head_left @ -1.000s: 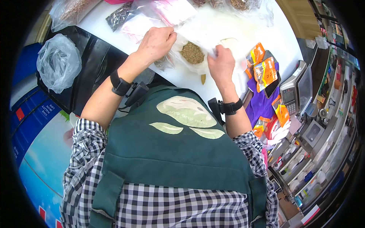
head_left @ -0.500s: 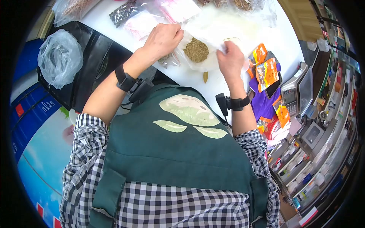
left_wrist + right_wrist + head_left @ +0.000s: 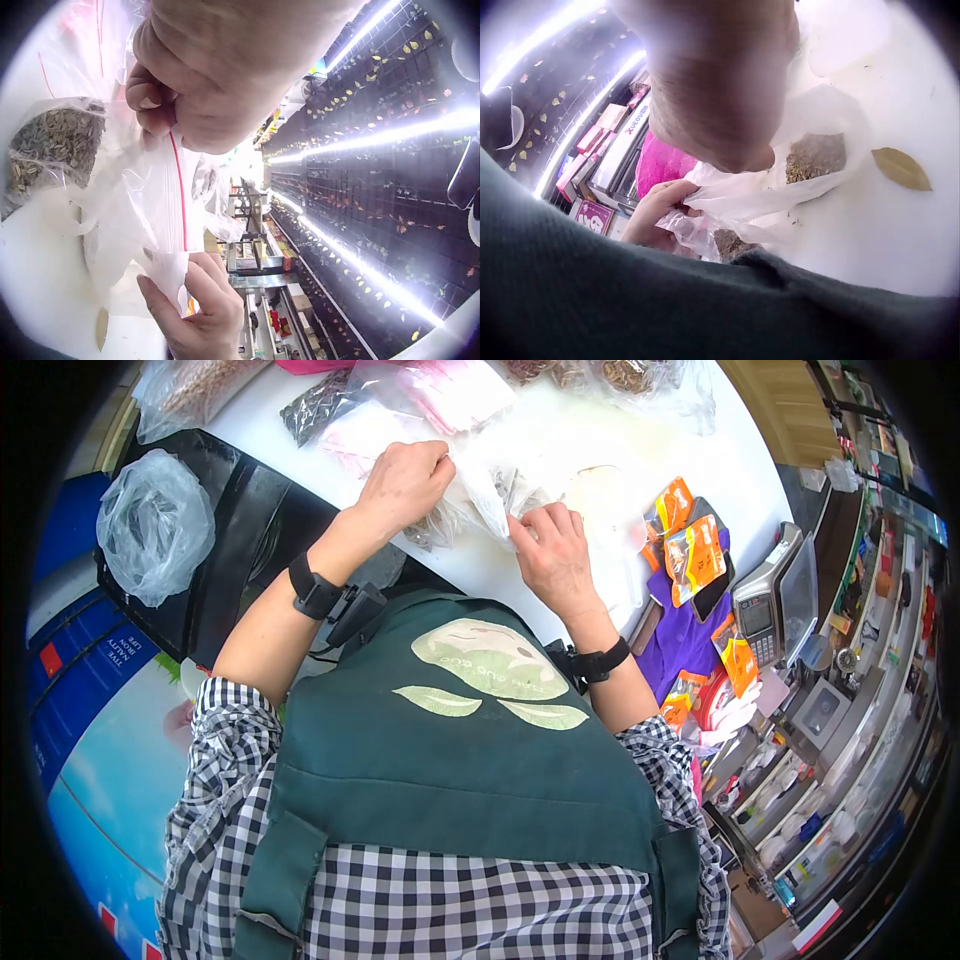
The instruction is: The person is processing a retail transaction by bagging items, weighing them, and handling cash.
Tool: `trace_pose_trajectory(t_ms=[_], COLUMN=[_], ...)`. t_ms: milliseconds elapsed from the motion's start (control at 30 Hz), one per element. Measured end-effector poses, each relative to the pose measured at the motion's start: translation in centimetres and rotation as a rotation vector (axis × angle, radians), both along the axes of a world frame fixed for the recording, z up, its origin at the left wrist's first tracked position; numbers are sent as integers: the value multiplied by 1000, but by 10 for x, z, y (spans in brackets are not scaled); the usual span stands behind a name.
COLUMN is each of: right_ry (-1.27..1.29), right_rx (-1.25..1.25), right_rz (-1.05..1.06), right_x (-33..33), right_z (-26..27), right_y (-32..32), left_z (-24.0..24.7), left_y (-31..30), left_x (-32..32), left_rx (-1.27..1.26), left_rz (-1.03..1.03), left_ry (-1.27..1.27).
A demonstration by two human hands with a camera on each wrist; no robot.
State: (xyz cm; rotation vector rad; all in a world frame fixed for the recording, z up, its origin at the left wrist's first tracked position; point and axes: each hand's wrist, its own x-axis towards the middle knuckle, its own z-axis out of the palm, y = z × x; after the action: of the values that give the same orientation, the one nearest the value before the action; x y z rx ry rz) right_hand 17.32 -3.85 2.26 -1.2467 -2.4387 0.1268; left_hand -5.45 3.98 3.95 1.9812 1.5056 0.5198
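A clear zip bag [image 3: 142, 202] with a red line along its edge is stretched between both hands. My left hand [image 3: 405, 485] pinches one end of that edge; my right hand [image 3: 557, 560] pinches the other, thumb against fingers, as the left wrist view shows. Dried brown-green herb bits [image 3: 815, 157] lie at the bag in the right wrist view. Beside it, in the left wrist view, is a clear bag of dried seed-like pieces [image 3: 60, 146]. A dried leaf [image 3: 901, 169] rests on the white table, right of the herb bits.
More clear bags of dried goods [image 3: 315, 408] line the far side of the white table [image 3: 740, 480]. To the right are orange packets [image 3: 695, 560], a purple cloth [image 3: 665, 650] and a scale [image 3: 762, 610]. A crumpled plastic bag [image 3: 155, 528] sits at the left.
My right hand has moved left, closer to my left hand, bringing the bag's edge across the herb bits, which were in plain sight in the head view before.
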Motion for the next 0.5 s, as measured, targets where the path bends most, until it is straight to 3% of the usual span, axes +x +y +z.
trace_pose_trajectory(t_ms=[167,233,300,367,400,500], right_ry=[91,241,329,376,424,256], right_rx=[-29,-69,-149,-101,-239,-126], right_rz=[-106,-493,-440,-613,-715,-573], right_x=[14,24,33,39,41,40], right_z=[-4,-6,-14,-16,-11,-2], right_y=[8,18,25,31,36,38], left_z=[-2,-3,0,10,15,11], left_y=[1,1,2,0,-1,1], left_x=[0,0,4,8,9,11], left_rx=[15,21,52,-12,-79,-4], left_rz=[-27,-25,-51,-46,-36,-76], left_ry=[17,17,-17,-45,-69,-19])
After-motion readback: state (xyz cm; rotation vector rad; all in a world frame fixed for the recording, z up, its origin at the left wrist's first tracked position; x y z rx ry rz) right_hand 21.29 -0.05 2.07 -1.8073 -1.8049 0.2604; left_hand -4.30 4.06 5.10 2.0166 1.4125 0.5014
